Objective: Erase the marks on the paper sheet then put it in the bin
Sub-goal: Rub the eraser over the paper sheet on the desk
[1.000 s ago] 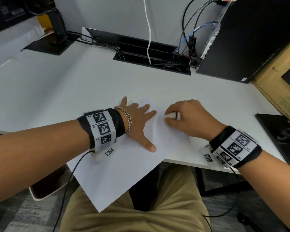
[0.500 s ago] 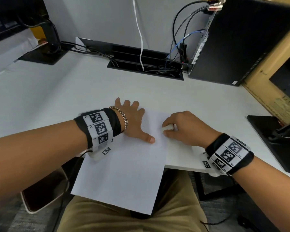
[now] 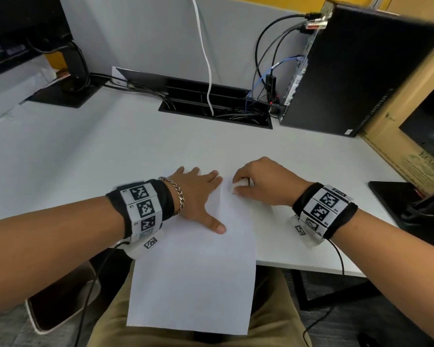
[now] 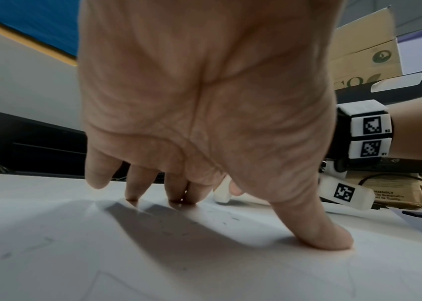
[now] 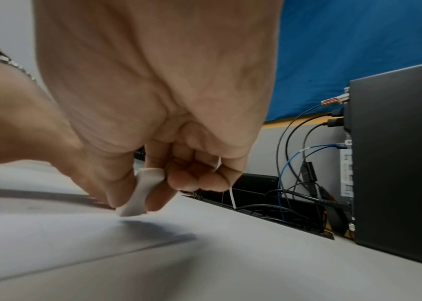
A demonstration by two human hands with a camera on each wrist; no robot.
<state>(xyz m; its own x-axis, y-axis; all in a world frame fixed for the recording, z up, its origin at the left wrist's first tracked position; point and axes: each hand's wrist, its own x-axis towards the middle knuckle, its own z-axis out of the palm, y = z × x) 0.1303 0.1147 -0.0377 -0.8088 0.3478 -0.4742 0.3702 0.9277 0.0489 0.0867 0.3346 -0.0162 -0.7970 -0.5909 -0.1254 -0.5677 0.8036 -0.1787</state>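
Observation:
A white paper sheet [image 3: 198,276] lies on the white desk [image 3: 110,151], its near half hanging over the front edge above my lap. My left hand [image 3: 198,196] lies flat on the sheet's upper left, fingers straight and thumb spread, pressing it down. In the left wrist view the left hand's fingertips [image 4: 178,198] touch the paper sheet [image 4: 204,264], which shows faint pencil marks. My right hand [image 3: 261,184] pinches a small white eraser [image 3: 238,184] against the sheet's top right part. The right wrist view shows the eraser [image 5: 141,193] between thumb and fingers, its tip on the paper.
A black computer tower [image 3: 348,71] stands at the back right beside a cardboard box [image 3: 411,108]. A cable tray [image 3: 216,106] with several cables is sunk in the desk behind the hands. A monitor base [image 3: 63,93] sits back left. A dark object [image 3: 398,196] lies at the right edge.
The sheet has turned from slanted to nearly square with the desk edge. My left hand stays pressed on it. My right hand with the eraser has shifted slightly on the top part.

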